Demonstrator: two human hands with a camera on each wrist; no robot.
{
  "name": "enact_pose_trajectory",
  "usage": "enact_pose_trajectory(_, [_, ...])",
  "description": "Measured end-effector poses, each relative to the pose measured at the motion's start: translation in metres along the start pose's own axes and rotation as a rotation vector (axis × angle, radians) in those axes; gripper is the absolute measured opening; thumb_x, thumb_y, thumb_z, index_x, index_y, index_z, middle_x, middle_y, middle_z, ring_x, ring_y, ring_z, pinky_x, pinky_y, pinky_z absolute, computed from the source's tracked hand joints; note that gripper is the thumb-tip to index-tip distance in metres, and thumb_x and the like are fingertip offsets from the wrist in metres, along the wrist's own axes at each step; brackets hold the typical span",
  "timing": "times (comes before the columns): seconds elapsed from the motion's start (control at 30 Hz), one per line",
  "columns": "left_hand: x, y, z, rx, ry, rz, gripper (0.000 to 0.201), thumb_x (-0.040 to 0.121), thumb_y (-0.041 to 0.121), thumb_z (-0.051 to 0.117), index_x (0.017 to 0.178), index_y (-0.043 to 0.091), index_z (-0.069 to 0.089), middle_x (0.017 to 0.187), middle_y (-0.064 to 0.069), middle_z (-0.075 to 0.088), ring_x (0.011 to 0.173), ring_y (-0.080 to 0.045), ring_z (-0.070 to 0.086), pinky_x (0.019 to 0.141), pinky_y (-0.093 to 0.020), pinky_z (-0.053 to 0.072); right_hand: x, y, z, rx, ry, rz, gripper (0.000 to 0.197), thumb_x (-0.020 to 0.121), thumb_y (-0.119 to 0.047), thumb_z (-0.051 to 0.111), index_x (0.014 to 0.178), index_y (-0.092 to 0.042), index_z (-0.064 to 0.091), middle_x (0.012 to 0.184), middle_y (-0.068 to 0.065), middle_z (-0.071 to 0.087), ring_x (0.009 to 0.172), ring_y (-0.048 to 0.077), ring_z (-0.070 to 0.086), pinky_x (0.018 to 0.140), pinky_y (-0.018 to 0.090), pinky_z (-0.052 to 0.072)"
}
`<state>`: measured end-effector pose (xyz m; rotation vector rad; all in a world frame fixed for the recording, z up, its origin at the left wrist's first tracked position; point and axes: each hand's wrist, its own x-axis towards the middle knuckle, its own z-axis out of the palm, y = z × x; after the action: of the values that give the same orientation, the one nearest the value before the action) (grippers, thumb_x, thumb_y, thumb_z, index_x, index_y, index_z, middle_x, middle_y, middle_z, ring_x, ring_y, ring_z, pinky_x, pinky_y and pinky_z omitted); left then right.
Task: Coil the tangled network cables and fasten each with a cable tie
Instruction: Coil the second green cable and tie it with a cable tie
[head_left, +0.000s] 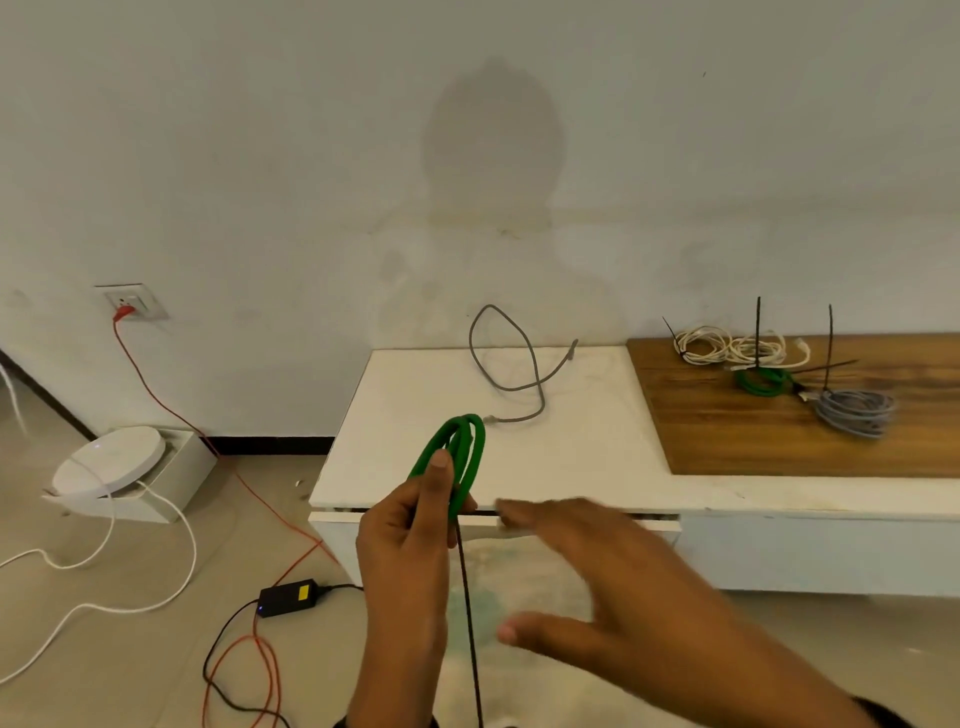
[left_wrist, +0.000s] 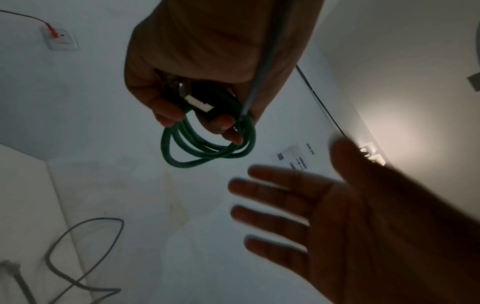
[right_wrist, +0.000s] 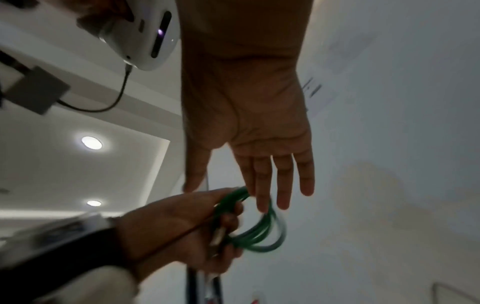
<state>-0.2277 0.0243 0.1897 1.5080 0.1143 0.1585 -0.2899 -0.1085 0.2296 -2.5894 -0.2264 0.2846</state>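
My left hand (head_left: 415, 525) grips a coiled green network cable (head_left: 460, 457) upright in front of the white table (head_left: 415, 415), with a thin black cable tie (head_left: 470, 623) hanging down from the grip. In the left wrist view the green coil (left_wrist: 207, 148) loops below the curled fingers, and a clear plug shows in the palm. My right hand (head_left: 576, 566) is spread flat beside it, fingers straight, holding nothing, and looks blurred. A loose grey network cable (head_left: 511, 364) lies uncoiled on the white table.
On the wooden top (head_left: 779, 441) at the right lie tied coils: white ones (head_left: 727, 348), a green one (head_left: 763, 382) and a grey one (head_left: 854, 413), their black tie tails sticking up. On the floor at left are a white round device (head_left: 111, 460), a black adapter (head_left: 288, 597) and orange and white cords.
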Motion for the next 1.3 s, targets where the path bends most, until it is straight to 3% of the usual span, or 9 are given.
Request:
enact_pose_trajectory(0.13, [-0.002,0.004,0.001,-0.033,-0.004,-0.038,0.036,0.075,0.044,0.052,0.067,0.012,0.067,0.054,0.006,0.065,0.051,-0.001,0.059,0.056,-0.02,0.041,0.021,-0.021,0.027,0.543,0.144,0.015,0.051,0.073,-0.057,0.066,0.119,-0.04,0.053,0.107,-0.021,0.066,0.1,-0.006,0.059,0.096,0.02,0.047])
enact_pose_trajectory(0.33, [0.001,0.005,-0.002,-0.034,-0.012,-0.025,0.042,0.073,0.046,0.054,0.068,0.006,0.069,0.056,0.001,0.066,0.045,-0.001,0.05,0.049,-0.015,0.042,0.034,-0.012,0.044,0.917,0.287,-0.02,0.022,0.076,-0.009,0.076,0.087,-0.025,0.066,0.076,-0.004,0.073,0.072,0.013,0.07,0.073,0.025,0.057])
enact_pose_trajectory(0.47, [-0.001,0.002,0.003,-0.01,-0.026,-0.009,0.043,0.071,0.048,0.055,0.062,0.008,0.069,0.052,-0.005,0.059,0.044,-0.002,0.042,0.046,-0.011,0.04,0.032,-0.003,0.045,0.754,0.402,-0.03,0.018,0.082,-0.011,0.07,0.088,-0.028,0.068,0.077,-0.009,0.071,0.072,0.008,0.068,0.068,0.018,0.055])
enact_pose_trajectory(0.63, [-0.005,0.004,0.006,0.0,-0.024,0.017,0.038,0.072,0.046,0.055,0.055,0.015,0.067,0.045,-0.004,0.043,0.044,-0.004,0.04,0.057,-0.023,0.039,0.029,0.002,0.044,0.216,0.477,-0.07,0.028,0.084,-0.039,0.066,0.111,-0.036,0.062,0.091,-0.022,0.059,0.074,0.002,0.062,0.066,0.004,0.046])
enact_pose_trajectory(0.83, [-0.003,0.004,0.005,-0.032,-0.028,-0.004,0.037,0.069,0.05,0.054,0.06,0.018,0.07,0.061,-0.016,0.061,0.043,-0.004,0.038,0.054,-0.021,0.038,0.032,0.011,0.044,0.067,0.626,-0.201,0.022,0.089,-0.035,0.049,0.09,-0.028,0.069,0.077,-0.015,0.064,0.062,0.004,0.06,0.053,0.016,0.05])
enact_pose_trajectory(0.93, [-0.003,0.006,0.005,-0.069,-0.021,-0.045,0.05,0.076,0.053,0.044,0.066,0.011,0.068,0.059,-0.014,0.058,0.043,-0.004,0.037,0.052,-0.021,0.037,0.032,0.01,0.038,0.539,0.519,-0.118,0.014,0.09,-0.023,0.059,0.082,-0.03,0.067,0.074,-0.009,0.066,0.068,0.008,0.062,0.061,0.022,0.053])
enact_pose_trajectory(1.03, [-0.005,0.007,0.007,-0.099,-0.028,-0.04,0.051,0.083,0.048,0.04,0.068,0.004,0.062,0.051,-0.006,0.047,0.041,-0.005,0.036,0.047,-0.016,0.037,0.032,0.008,0.03,1.007,0.352,-0.019,0.018,0.09,-0.005,0.057,0.082,-0.014,0.07,0.062,0.002,0.064,0.059,0.01,0.06,0.059,0.021,0.051])
enact_pose_trajectory(1.17, [-0.006,0.004,0.008,-0.104,-0.06,0.05,0.03,0.091,0.018,0.051,0.065,0.01,0.061,0.051,0.0,0.053,0.044,-0.007,0.041,0.041,-0.016,0.038,0.034,0.007,0.027,1.168,0.246,0.005,0.019,0.092,-0.005,0.052,0.086,-0.009,0.07,0.061,0.006,0.063,0.057,0.014,0.059,0.061,0.025,0.051])
enact_pose_trajectory(1.3, [-0.006,0.007,0.007,-0.13,-0.098,0.092,0.022,0.079,0.029,0.054,0.076,0.01,0.064,0.056,0.004,0.059,0.046,-0.005,0.045,0.04,-0.016,0.04,0.034,0.008,0.025,1.181,0.231,0.006,0.02,0.092,-0.008,0.052,0.088,-0.011,0.071,0.06,0.006,0.062,0.054,0.012,0.057,0.057,0.022,0.05])
